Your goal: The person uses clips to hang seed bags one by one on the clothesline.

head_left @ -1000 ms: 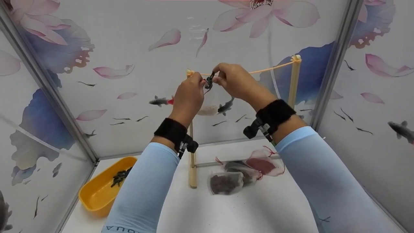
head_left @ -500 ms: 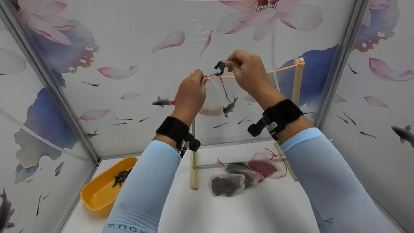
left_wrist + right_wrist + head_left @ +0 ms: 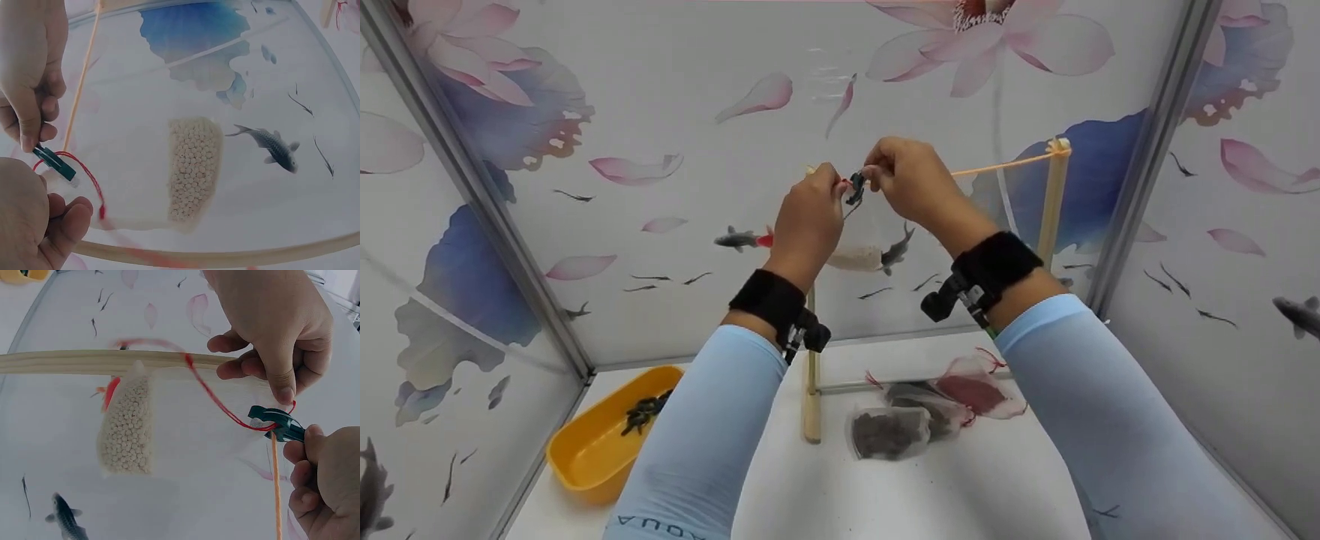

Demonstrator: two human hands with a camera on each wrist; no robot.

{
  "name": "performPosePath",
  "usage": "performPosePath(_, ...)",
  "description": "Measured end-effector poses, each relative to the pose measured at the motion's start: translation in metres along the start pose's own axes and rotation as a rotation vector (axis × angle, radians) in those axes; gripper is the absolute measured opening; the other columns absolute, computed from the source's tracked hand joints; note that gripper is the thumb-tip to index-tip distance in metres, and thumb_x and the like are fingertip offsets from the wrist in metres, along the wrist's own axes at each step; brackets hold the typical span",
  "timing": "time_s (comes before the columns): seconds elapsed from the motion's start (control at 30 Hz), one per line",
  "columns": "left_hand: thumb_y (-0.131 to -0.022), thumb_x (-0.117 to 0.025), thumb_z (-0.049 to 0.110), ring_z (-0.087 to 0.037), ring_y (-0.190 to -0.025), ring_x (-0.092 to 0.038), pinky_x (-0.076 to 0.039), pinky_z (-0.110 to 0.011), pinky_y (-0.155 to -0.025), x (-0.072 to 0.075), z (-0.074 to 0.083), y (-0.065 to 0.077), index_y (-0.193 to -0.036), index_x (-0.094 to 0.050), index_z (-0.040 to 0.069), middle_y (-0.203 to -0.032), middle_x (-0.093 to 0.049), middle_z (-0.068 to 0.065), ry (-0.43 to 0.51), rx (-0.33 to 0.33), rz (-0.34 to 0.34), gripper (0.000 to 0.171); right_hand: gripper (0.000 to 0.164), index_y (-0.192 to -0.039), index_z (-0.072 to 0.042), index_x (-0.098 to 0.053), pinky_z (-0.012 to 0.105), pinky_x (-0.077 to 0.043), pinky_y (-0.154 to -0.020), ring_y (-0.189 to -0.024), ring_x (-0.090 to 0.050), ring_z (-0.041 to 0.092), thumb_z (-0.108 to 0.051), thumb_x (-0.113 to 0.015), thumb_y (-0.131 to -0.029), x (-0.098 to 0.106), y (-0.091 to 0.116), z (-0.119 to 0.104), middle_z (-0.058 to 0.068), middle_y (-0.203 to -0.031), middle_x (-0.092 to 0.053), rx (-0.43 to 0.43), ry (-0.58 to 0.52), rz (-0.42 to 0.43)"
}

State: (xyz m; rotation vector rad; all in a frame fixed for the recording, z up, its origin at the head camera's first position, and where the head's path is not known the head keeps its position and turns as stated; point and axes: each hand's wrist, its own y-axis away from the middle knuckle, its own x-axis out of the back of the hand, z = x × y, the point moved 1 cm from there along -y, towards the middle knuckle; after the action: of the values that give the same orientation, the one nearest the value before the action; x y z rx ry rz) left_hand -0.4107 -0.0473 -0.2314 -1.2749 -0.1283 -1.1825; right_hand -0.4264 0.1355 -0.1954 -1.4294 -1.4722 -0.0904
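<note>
A dark green clothes peg (image 3: 856,187) sits at the orange cord (image 3: 997,166), and my right hand (image 3: 915,184) pinches its handle end. On the other side, my left hand (image 3: 810,217) pinches the red drawstring close to the peg. The red drawstring (image 3: 216,400) loops through the peg's mouth in the right wrist view. Below the hands hangs a clear mesh bag of white beads (image 3: 194,171), its filled part at the bottom. In the right wrist view the peg (image 3: 281,423) lies across the cord; whether its mouth grips the cord is unclear.
A yellow basin (image 3: 585,450) with several dark pegs (image 3: 645,412) stands at left. Wooden posts (image 3: 1054,199) carry the cord. On the white table lie mesh bags with dark (image 3: 889,435), grey (image 3: 941,424) and reddish contents (image 3: 971,391). Printed panels enclose the space.
Half a second ago my right hand held the peg raised above the cord; now it is lower and closer to the left hand. The left hand has stayed nearly in place.
</note>
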Motion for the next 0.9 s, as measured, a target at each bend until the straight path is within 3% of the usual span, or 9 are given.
performPosePath(0.13, -0.122, -0.054, 0.024, -0.025, -0.086, -0.066, -0.059, -0.042, -0.080, -0.001, -0.003, 0.004, -0.119, -0.067, 0.000, -0.104, -0.076, -0.017, -0.016, -0.018, -0.001, 0.028, 0.038, -0.147, -0.006, -0.068, 0.037, -0.051, -0.085, -0.092, -0.066, 0.025, -0.030, -0.065, -0.118, -0.001, 0.004, 0.003, 0.015, -0.112, -0.078, -0.087, -0.036, -0.111)
performPosePath(0.2, -0.122, -0.054, 0.022, -0.026, -0.089, -0.071, -0.062, -0.041, -0.083, -0.003, -0.005, 0.007, -0.120, -0.068, 0.001, -0.107, -0.077, -0.016, -0.019, -0.015, -0.004, 0.026, 0.044, -0.154, -0.009, -0.065, 0.037, -0.052, -0.086, -0.092, -0.065, 0.024, -0.033, -0.066, -0.117, -0.002, 0.007, 0.006, 0.014, -0.114, -0.078, -0.100, -0.065, -0.125)
performPosePath(0.37, -0.121, -0.057, 0.021, -0.027, -0.102, -0.079, -0.064, -0.041, -0.089, -0.007, -0.009, 0.017, -0.123, -0.070, 0.003, -0.116, -0.080, -0.014, 0.000, 0.002, -0.016, 0.022, 0.039, -0.147, -0.010, -0.072, 0.030, -0.051, -0.079, -0.085, -0.067, 0.017, -0.032, -0.071, -0.115, -0.005, 0.028, 0.018, 0.013, -0.106, -0.079, -0.019, -0.142, 0.025)
performPosePath(0.5, -0.120, -0.059, 0.020, -0.026, -0.098, -0.077, -0.064, -0.042, -0.086, -0.010, -0.010, 0.030, -0.122, -0.072, 0.004, -0.115, -0.081, -0.013, 0.011, -0.022, 0.013, 0.020, 0.031, -0.135, -0.008, -0.079, 0.023, -0.048, -0.069, -0.080, -0.066, 0.012, -0.030, -0.072, -0.114, -0.008, 0.062, 0.030, 0.011, -0.099, -0.081, 0.055, -0.156, 0.155)
performPosePath(0.73, -0.114, -0.068, 0.016, -0.024, -0.078, -0.068, -0.057, -0.038, -0.068, -0.012, -0.022, 0.071, -0.124, -0.076, 0.001, -0.097, -0.075, -0.014, 0.065, -0.056, 0.121, 0.019, 0.024, -0.123, -0.005, -0.082, 0.015, -0.054, -0.079, -0.092, -0.075, 0.018, -0.025, -0.072, -0.114, -0.023, 0.134, 0.073, 0.008, -0.105, -0.084, 0.038, -0.107, 0.215)
performPosePath(0.8, -0.112, -0.070, 0.015, -0.023, -0.073, -0.064, -0.052, -0.036, -0.065, -0.014, -0.030, 0.087, -0.122, -0.077, 0.001, -0.089, -0.072, -0.013, 0.080, -0.058, 0.153, 0.018, 0.023, -0.124, -0.005, -0.082, 0.019, -0.057, -0.082, -0.096, -0.077, 0.021, -0.024, -0.074, -0.113, -0.029, 0.153, 0.088, 0.008, -0.108, -0.085, 0.007, -0.081, 0.214)
performPosePath(0.9, -0.110, -0.073, 0.014, -0.020, -0.071, -0.061, -0.048, -0.035, -0.064, -0.020, -0.047, 0.112, -0.116, -0.078, 0.003, -0.084, -0.069, -0.010, 0.085, -0.059, 0.185, 0.014, 0.025, -0.129, -0.007, -0.082, 0.036, -0.065, -0.089, -0.107, -0.079, 0.027, -0.025, -0.074, -0.113, -0.039, 0.178, 0.108, 0.010, -0.115, -0.084, -0.043, -0.035, 0.191)
